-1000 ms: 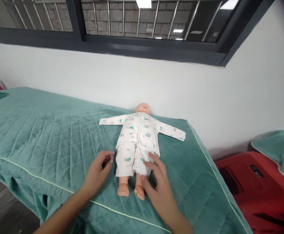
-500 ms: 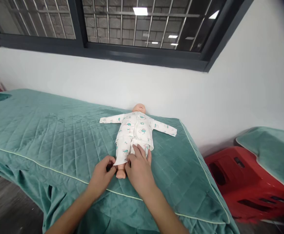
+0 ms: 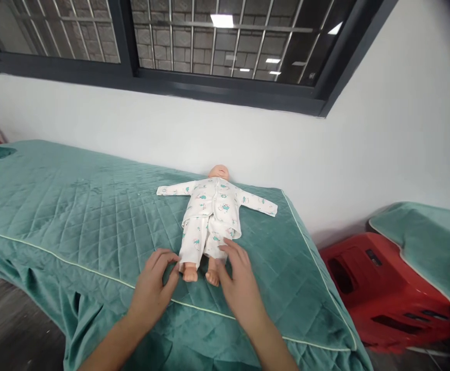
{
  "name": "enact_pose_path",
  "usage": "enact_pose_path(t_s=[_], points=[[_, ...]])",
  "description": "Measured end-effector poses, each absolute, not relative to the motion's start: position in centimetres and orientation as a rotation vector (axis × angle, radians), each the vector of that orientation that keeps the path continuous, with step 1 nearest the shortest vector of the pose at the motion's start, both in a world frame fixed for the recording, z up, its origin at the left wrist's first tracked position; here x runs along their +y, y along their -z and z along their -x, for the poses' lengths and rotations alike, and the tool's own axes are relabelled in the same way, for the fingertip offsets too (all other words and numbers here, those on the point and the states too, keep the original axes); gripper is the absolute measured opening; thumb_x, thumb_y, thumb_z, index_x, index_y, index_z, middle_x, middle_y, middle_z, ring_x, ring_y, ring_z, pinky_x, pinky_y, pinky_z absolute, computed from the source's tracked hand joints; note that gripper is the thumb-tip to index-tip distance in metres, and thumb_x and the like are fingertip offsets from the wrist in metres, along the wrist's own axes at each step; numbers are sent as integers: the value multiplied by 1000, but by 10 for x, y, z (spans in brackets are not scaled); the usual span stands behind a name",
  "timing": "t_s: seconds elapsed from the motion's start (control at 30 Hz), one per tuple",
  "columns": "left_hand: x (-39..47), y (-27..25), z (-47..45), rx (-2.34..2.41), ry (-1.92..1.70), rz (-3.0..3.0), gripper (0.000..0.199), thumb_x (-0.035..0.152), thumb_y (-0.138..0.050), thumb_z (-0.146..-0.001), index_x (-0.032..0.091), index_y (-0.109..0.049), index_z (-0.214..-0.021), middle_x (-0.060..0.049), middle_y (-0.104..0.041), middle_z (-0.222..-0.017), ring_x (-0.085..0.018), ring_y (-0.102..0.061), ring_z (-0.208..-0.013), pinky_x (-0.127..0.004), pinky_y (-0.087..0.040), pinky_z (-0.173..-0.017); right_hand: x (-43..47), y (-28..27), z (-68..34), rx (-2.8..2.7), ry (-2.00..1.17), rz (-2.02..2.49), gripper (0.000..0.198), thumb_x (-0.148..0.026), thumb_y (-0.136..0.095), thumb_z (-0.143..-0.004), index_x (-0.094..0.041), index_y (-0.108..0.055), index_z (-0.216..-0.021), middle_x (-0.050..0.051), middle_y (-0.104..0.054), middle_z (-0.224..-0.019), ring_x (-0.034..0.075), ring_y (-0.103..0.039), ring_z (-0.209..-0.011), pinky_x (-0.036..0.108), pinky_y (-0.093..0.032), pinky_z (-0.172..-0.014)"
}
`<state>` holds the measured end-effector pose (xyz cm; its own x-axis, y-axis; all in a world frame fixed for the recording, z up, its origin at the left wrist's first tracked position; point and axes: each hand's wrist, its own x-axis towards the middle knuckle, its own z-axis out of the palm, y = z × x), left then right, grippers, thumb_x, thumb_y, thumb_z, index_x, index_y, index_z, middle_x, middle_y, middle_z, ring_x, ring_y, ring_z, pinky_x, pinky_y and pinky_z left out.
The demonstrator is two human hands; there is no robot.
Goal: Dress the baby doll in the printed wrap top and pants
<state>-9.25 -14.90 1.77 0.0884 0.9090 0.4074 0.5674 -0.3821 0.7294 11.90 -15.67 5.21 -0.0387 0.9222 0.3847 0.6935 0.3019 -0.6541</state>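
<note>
A baby doll [image 3: 219, 172] lies on its back in a white patterned jacket [image 3: 213, 200] and matching trousers [image 3: 194, 238]. Both of its bare feet show below the cuffs. My left hand [image 3: 153, 286] is at the cuff on the left of the picture, its thumb and index fingertips close together on the fabric edge. At the other cuff, my right hand [image 3: 244, 291] has its thumb by the foot and its fingers spread along the outer trouser leg. That hand partly hides this cuff.
The doll rests on a bed with a quilted green cover [image 3: 105, 206], near its right end. A white wall [image 3: 287, 149] and a dark-framed window [image 3: 225, 93] stand behind. Right of the bed are a red plastic stool [image 3: 383, 288] and another green cover [image 3: 414, 232].
My right hand has moved right, from between the legs to the other leg's outer side, uncovering the second foot. The cuff my left hand held out now lies closer to the leg.
</note>
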Motion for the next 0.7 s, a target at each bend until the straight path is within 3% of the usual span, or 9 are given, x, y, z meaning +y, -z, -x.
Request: enact_pose_path(t_s=[0.1,0.2,0.33,0.4,0.47,0.6,0.7], points=[[-145,-34,77,1397,-1197,-2196,17,27,-49,-95,23,-60,-107,-7,-62,-110,-21,-56,-105,-36,-46,-91,-155,-47,-130,-1691,-420,1546,31,-19,-52,-86,-22,-55,-117,11,-57,-124,27,-53,-118,47,-45,-102],[-134,-48,54,1421,-951,-2466,20,19,-50,-92,22,-60,-109,-7,-63,-112,-25,-54,-109,-40,-44,-89,-154,-44,-129,-1714,-483,1639,16,-20,-54,-82,-23,-56,-98,8,-59,-103,25,-59,-98,40,-50,-86],[-114,-61,32,1525,-545,-2708,14,18,-60,-81,19,-62,-96,-10,-63,-107,-31,-53,-107,-46,-42,-84,-150,-40,-126,-1782,-425,1715,7,-17,-48,-84,-23,-51,-84,5,-58,-90,23,-57,-86,34,-46,-73],[-106,-65,28,1526,-457,-2762,23,21,-68,-75,18,-62,-97,-11,-63,-107,-32,-52,-105,-46,-42,-84,-148,-38,-127,-1816,-407,1704,11,-14,-44,-84,-23,-51,-83,5,-57,-90,22,-56,-85,33,-44,-72],[-102,-67,28,1508,-439,-2792,30,22,-71,-72,18,-61,-100,-12,-63,-109,-31,-52,-106,-45,-41,-86,-146,-38,-129,-1825,-418,1674,13,-13,-43,-83,-23,-51,-82,4,-57,-89,21,-55,-82,31,-43,-70],[-99,-66,33,1421,-524,-2808,17,16,-56,-83,19,-62,-99,-10,-66,-104,-28,-53,-104,-45,-38,-86,-142,-43,-132,-1778,-519,1597,10,-13,-47,-80,-22,-50,-79,0,-55,-81,18,-52,-74,28,-40,-66],[-99,-64,37,1360,-624,-2753,19,12,-50,-86,21,-62,-96,-6,-67,-97,-26,-55,-100,-44,-37,-88,-140,-51,-133,-1715,-615,1530,7,-15,-49,-79,-22,-51,-78,-2,-54,-77,17,-51,-73,27,-40,-67]])
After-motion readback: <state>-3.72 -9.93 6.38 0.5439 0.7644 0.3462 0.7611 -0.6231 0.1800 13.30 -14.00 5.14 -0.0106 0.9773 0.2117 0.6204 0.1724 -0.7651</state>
